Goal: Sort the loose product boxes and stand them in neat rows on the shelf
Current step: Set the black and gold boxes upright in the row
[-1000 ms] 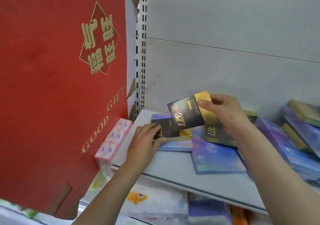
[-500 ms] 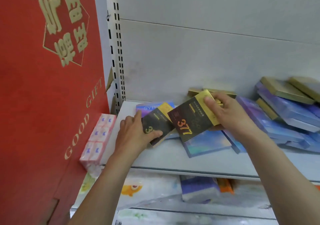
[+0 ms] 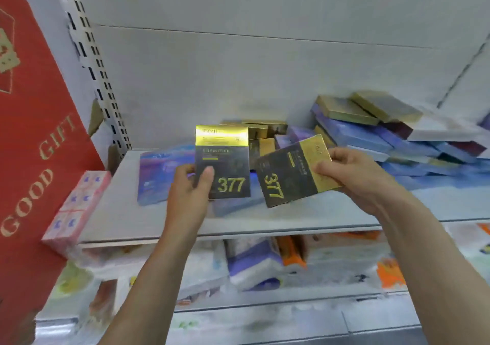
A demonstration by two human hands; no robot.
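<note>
Two dark boxes with gold tops, each printed "377", are held up in front of the shelf (image 3: 238,220). The upright box (image 3: 222,161) is gripped at its lower left corner by the left hand (image 3: 192,182): the thumb is pressed on the front face just left of the number, and the other fingers are curled round the left edge, behind the box. The tilted box (image 3: 294,171) is held by the right hand (image 3: 352,177) at its gold end, the thumb laid across the gold band on the front and the fingers wrapped behind the top edge; its number end points down and to the left, towards the left hand. The two boxes are near each other but a narrow gap is seen between them.

Behind the left fingers, a blue-violet box (image 3: 161,175) is lying flat on the shelf board. Behind and between both hands, a few gold boxes (image 3: 265,129) are heaped against the back panel. Beyond the right fingers, to the right, a loose pile of blue boxes (image 3: 397,145) is stacked aslant, with two flat gold boxes (image 3: 368,109) on top.

To the left of the left hand, a pink pack (image 3: 77,206) is resting at the shelf's end, against a red gift carton (image 3: 31,137) lettered "GOOD GIFT". Below the wrists, soft wrapped packs (image 3: 254,262) are seen on the lower shelf, blurred.
</note>
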